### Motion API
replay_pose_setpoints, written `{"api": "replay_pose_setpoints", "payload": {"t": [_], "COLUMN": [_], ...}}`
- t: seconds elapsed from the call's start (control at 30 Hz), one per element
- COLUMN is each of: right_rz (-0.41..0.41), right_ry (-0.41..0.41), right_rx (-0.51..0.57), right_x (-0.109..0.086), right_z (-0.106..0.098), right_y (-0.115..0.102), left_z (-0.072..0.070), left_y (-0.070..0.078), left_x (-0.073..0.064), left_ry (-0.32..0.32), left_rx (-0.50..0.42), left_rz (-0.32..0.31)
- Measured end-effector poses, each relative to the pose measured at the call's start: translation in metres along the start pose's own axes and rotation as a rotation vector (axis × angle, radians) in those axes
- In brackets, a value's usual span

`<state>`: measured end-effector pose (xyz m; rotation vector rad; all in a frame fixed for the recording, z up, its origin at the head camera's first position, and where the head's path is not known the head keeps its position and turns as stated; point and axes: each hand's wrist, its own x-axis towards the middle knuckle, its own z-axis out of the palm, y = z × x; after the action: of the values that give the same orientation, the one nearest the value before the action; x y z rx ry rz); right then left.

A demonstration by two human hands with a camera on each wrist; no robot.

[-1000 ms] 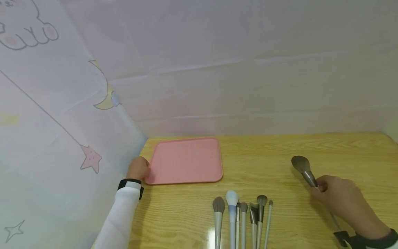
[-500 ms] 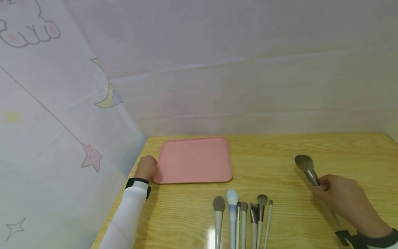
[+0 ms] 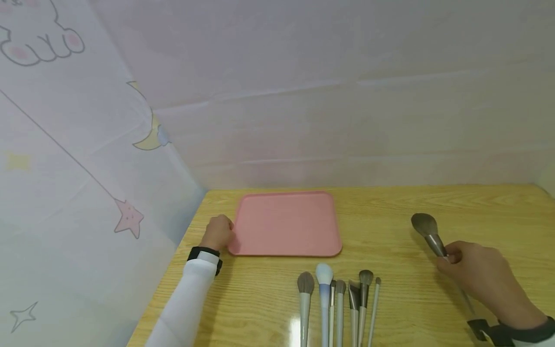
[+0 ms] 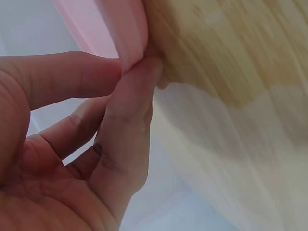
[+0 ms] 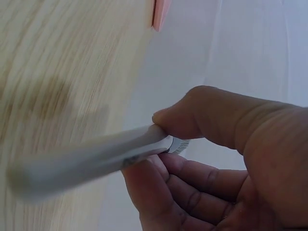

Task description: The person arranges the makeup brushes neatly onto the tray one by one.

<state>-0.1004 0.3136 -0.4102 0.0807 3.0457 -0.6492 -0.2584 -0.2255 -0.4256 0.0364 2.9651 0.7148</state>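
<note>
A pink tray (image 3: pixel 286 224) lies flat near the back left of the table. My left hand (image 3: pixel 218 232) pinches its left edge; in the left wrist view thumb and finger squeeze the tray's rim (image 4: pixel 132 43). Over on the right, my right hand (image 3: pixel 481 274) holds a large makeup brush (image 3: pixel 427 229) above the table, bristles pointing away to the upper left. The right wrist view shows thumb and fingers pinching the brush's pale handle (image 5: pixel 86 161). Several other makeup brushes (image 3: pixel 305 299) lie side by side at the table's front middle, bristles toward the back.
The wooden table (image 3: pixel 390 212) meets a pale cloth backdrop (image 3: pixel 303 120) at its back edge. A second printed cloth (image 3: pixel 86 193) hangs along the left side. The brush row sits just in front of the tray's near edge.
My left hand has slid the pink tray to the right along the table. The right hand keeps its grip on the brush and has hardly moved.
</note>
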Motion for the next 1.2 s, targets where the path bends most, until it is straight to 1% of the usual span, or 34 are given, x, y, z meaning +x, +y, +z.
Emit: {"api": "replay_pose_setpoints", "payload": {"t": [0.17,0.4,0.53,0.7,0.8,0.93,1.2], "right_rz": [0.008,0.031,0.019,-0.025,-0.028,-0.014,0.011], "right_ry": [-0.001,-0.005,0.027,0.083,0.081,0.072,0.053], "right_rx": [-0.008,-0.016,-0.011,-0.020,-0.021,-0.017,-0.003], "right_x": [0.000,-0.001,-0.002,0.000,0.001,0.002,0.002], "right_z": [0.000,0.000,0.001,0.002,0.002,0.001,0.002], "right_y": [0.000,-0.001,-0.003,-0.006,-0.006,-0.006,-0.006], "left_z": [0.007,0.015,0.018,0.022,0.025,0.029,0.035], "left_y": [0.009,0.025,0.032,0.034,0.038,0.046,0.067], "left_x": [0.003,0.004,0.006,0.008,0.009,0.008,0.007], "left_ry": [-0.015,-0.018,-0.028,-0.031,-0.031,-0.037,-0.084], "left_rx": [-0.008,0.007,-0.010,-0.033,-0.033,-0.033,-0.052], "left_rz": [0.007,0.061,0.058,0.056,0.055,0.050,0.022]}}
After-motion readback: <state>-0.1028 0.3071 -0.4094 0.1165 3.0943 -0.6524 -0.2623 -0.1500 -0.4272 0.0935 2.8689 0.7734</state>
